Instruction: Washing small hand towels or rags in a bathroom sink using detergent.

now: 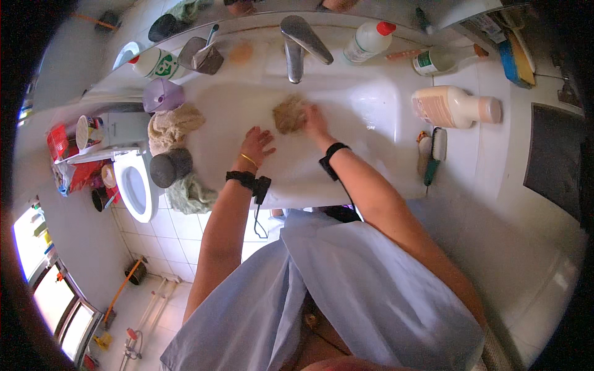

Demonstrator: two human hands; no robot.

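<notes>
A crumpled tan cloth (287,115), wet-looking, lies in the white sink (229,105) below the faucet (296,55). My right hand (316,123) grips its right edge, and some of the fingers are hidden. To the left of the cloth and a little nearer, my left hand (255,147) hovers over the basin with its fingers spread, apart from the cloth and holding nothing. Black bands circle both wrists, and a thin yellow bracelet sits on the left one.
Along the sink's left rim lie a beige cloth (175,128), a dark round item (168,167), a green cloth (192,193) and a purple container (163,95). A red-capped bottle (367,43), a cream bottle (442,106) and a brush (437,153) line the back and right. A toilet (134,185) stands left.
</notes>
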